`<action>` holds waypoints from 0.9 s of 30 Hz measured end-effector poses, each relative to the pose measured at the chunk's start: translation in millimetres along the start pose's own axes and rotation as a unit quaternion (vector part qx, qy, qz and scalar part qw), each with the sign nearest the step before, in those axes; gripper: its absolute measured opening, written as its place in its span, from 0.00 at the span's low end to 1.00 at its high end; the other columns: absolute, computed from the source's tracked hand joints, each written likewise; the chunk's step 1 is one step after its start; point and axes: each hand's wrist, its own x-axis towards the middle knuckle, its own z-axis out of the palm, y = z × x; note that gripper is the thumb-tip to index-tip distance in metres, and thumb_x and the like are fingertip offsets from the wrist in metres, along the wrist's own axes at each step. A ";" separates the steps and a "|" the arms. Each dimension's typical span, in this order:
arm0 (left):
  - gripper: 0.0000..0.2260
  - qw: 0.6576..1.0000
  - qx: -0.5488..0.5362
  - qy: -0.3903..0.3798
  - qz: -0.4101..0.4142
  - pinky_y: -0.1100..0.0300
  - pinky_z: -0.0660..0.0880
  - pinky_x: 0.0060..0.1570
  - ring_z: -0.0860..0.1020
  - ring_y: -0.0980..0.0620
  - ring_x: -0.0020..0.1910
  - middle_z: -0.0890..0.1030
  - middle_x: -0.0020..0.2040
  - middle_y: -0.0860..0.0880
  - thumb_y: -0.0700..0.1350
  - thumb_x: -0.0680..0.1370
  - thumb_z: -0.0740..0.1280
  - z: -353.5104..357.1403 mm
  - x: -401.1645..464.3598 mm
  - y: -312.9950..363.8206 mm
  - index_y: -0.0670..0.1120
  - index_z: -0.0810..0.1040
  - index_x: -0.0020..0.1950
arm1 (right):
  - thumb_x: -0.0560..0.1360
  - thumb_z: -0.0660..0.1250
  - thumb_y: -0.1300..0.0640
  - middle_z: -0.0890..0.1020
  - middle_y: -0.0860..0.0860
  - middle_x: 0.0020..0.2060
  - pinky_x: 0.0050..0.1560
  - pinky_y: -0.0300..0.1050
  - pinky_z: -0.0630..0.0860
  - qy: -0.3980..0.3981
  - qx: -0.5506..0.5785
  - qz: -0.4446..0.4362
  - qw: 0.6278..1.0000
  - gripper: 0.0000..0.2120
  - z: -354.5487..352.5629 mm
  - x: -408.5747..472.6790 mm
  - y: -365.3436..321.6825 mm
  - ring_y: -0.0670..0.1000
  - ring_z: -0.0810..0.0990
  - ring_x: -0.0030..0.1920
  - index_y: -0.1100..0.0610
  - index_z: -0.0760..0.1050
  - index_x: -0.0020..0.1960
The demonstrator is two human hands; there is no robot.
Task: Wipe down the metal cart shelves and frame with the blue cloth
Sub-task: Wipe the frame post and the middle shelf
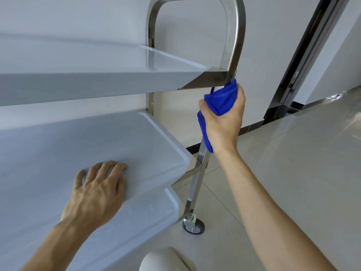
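A metal cart fills the left of the view, with a top shelf (93, 75), a middle shelf (82, 141) and a lower shelf (152, 210). Its shiny steel frame post (235, 36) curves over at the top and runs down to a caster wheel (193, 225). My right hand (224, 118) grips the blue cloth (218, 102) wrapped around the post just below the top shelf's corner. The cloth's lower end hangs beside my palm. My left hand (97, 192) rests flat on the front edge of the middle shelf, fingers spread.
Pale floor tiles (293, 163) spread to the right of the cart. A white wall stands behind, with a dark baseboard and a dark metal door frame (304, 55) at the right. My knee (166, 259) shows at the bottom edge.
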 end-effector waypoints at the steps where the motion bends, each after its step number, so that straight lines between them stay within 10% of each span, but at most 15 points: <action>1: 0.28 1.000 0.000 0.000 0.000 0.44 0.63 0.70 0.69 0.49 0.71 0.73 0.67 0.56 0.58 0.77 0.41 0.3 -0.1 -0.1 0.56 0.71 0.69 | 0.69 0.78 0.51 0.74 0.45 0.61 0.61 0.49 0.77 0.031 -0.026 -0.005 0.999 0.37 5.6 5.0 1.7 0.41 0.76 0.57 0.49 0.65 0.73; 5: 0.26 1.000 0.001 -0.003 -0.002 0.42 0.64 0.70 0.69 0.48 0.70 0.73 0.67 0.55 0.57 0.78 0.43 0.6 0.1 -0.1 0.56 0.71 0.69 | 0.69 0.77 0.48 0.74 0.44 0.58 0.47 0.35 0.71 0.114 -0.097 -0.054 0.987 0.36 19.2 7.3 17.7 0.40 0.74 0.51 0.50 0.65 0.72; 10: 0.25 1.000 0.001 -0.004 -0.011 0.42 0.64 0.69 0.70 0.47 0.70 0.74 0.67 0.54 0.56 0.78 0.44 -1.3 -1.1 1.2 0.56 0.72 0.68 | 0.69 0.79 0.53 0.71 0.39 0.63 0.54 0.23 0.67 0.082 -0.083 -0.025 0.993 0.38 10.8 -40.9 72.8 0.38 0.72 0.63 0.51 0.65 0.73; 16: 0.27 1.000 0.004 -0.006 -0.010 0.44 0.63 0.70 0.69 0.48 0.71 0.73 0.68 0.55 0.57 0.77 0.42 -5.2 -3.3 3.8 0.56 0.72 0.69 | 0.68 0.78 0.57 0.79 0.46 0.58 0.60 0.54 0.79 0.002 -0.060 0.071 0.996 0.28 -6.5 -53.7 92.5 0.47 0.79 0.58 0.49 0.72 0.65; 27: 0.20 0.999 -0.017 -0.012 -0.026 0.43 0.62 0.71 0.68 0.48 0.71 0.72 0.68 0.56 0.53 0.81 0.48 -4.5 0.8 3.4 0.57 0.70 0.69 | 0.69 0.77 0.50 0.77 0.45 0.58 0.57 0.44 0.78 0.051 -0.071 -0.054 0.995 0.33 10.9 17.4 14.2 0.44 0.77 0.56 0.52 0.68 0.69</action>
